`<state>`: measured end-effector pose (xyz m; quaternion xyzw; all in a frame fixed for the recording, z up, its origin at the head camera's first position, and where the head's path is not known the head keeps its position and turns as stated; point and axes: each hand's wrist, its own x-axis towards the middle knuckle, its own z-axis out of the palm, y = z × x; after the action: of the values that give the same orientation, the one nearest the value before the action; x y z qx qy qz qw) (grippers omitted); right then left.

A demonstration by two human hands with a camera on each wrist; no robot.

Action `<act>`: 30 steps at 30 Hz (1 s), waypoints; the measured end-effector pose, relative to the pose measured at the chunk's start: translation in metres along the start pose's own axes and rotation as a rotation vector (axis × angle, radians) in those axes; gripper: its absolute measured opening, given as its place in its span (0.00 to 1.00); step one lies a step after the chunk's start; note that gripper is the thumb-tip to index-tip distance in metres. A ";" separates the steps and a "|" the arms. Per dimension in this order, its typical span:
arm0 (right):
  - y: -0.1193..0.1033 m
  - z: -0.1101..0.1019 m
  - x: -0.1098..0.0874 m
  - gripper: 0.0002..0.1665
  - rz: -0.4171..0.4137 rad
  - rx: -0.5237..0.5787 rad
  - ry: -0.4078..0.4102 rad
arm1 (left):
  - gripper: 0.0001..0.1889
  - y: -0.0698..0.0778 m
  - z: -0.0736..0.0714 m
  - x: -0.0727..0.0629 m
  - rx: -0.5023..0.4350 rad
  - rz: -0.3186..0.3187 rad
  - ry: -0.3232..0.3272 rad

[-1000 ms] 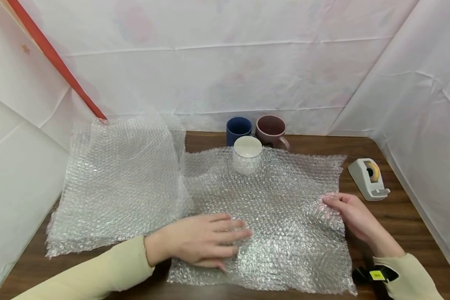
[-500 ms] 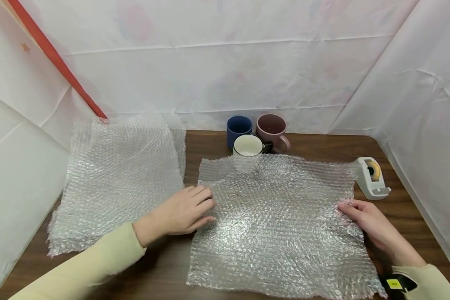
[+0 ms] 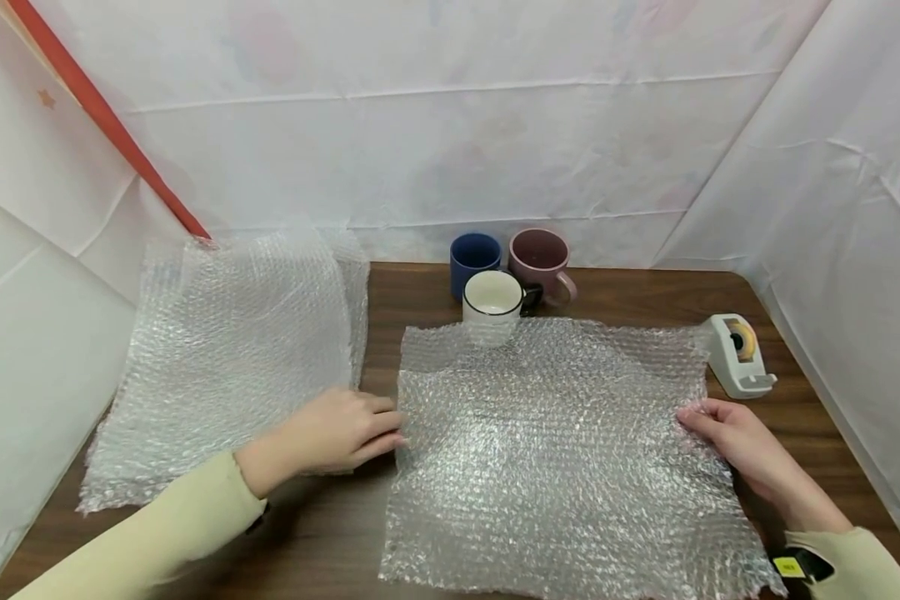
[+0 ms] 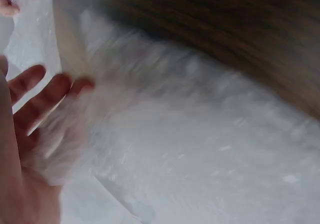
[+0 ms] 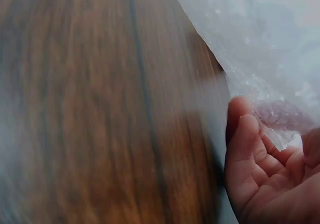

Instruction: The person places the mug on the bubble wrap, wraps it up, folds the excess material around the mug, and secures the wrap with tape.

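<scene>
One bubble-wrap sheet (image 3: 555, 450) is stretching over the surface (image 3: 408, 292), its far edge crossing in front of the white mug (image 3: 487, 304), and I am pinching its right side with the right hand (image 3: 742, 442) while the left hand (image 3: 330, 429) is sitting at its left edge, fingers slightly apart.

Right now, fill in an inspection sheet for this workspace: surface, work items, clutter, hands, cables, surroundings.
Surface: dark wood-grain table.
Work items: bubble-wrap sheet spread between the hands; more bubble wrap at left.
Clutter: blue mug, white mug and pink mug grouped at the back; tape dispenser at right.
Left hand: at the sheet's left edge, grip unclear.
Right hand: pinches its right edge.
Cables: nothing seen.
Surroundings: pale cloth behind; red strip upper left.
</scene>
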<state>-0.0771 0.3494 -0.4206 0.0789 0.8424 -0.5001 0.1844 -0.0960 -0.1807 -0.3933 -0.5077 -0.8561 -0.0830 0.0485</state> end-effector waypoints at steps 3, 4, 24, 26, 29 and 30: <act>0.000 0.000 -0.001 0.16 -0.025 0.002 0.012 | 0.15 -0.003 -0.006 -0.006 -0.133 -0.119 -0.129; 0.000 0.000 -0.002 0.16 -0.036 -0.001 0.017 | 0.16 -0.004 -0.007 -0.008 -0.161 -0.156 -0.163; -0.010 -0.006 -0.008 0.27 -0.132 -0.344 0.095 | 0.13 -0.005 -0.035 0.021 -0.089 -0.234 -0.200; -0.014 -0.011 -0.012 0.31 -0.214 -0.476 0.160 | 0.10 -0.003 -0.038 0.026 -0.048 -0.186 -0.150; -0.020 -0.018 -0.017 0.35 -0.381 -0.562 0.300 | 0.08 0.003 -0.039 0.034 -0.012 -0.106 -0.093; -0.022 -0.020 -0.018 0.35 -0.438 -0.575 0.334 | 0.09 0.006 -0.039 0.037 -0.015 -0.087 -0.090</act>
<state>-0.0719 0.3571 -0.3868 -0.0774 0.9633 -0.2516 -0.0519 -0.1084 -0.1540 -0.3479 -0.4736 -0.8781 -0.0685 0.0023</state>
